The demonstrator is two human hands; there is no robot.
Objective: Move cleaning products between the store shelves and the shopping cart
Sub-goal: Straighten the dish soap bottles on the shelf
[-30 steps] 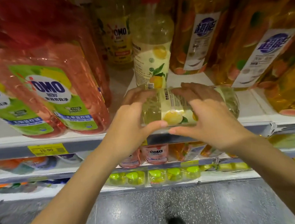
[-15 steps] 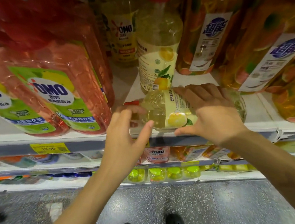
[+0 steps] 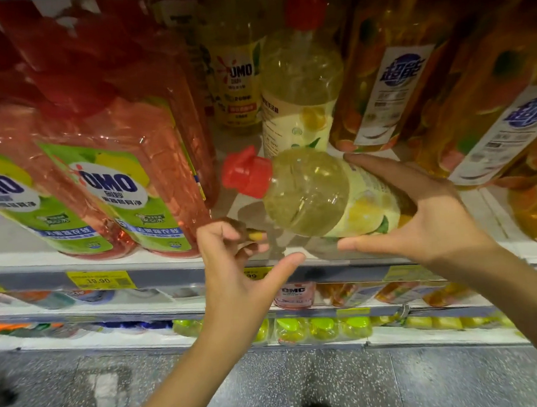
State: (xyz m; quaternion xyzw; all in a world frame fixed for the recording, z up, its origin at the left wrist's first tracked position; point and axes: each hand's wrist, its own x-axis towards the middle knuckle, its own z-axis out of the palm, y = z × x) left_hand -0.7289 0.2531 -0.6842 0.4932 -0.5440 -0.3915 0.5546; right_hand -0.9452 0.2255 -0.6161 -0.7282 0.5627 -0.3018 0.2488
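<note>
1. The lemon detergent bottle lies tilted on its side over the front edge of the shelf. Its red cap points left and slightly up. Whether its base touches the board cannot be told.
2. The right hand grips its labelled body, fingers over the top and thumb underneath.
3. The left hand holds nothing. Its fingers are loosely curled and its thumb reaches toward the bottle's underside, just short of it.
4. Handling, as a judgement: nearly full, so fairly heavy, with liquid that will shift as it tips. The clear plastic looks smooth and slightly squeezable. The label band or the narrower shoulder below the cap offers the surest hold.
5. Just behind stands an upright lemon bottle. Red OMO bottles crowd the left and orange bottles the right, leaving a narrow gap.
6. A yellow price tag sits on the shelf lip. Lower shelves hold more products, above a speckled floor.
</note>
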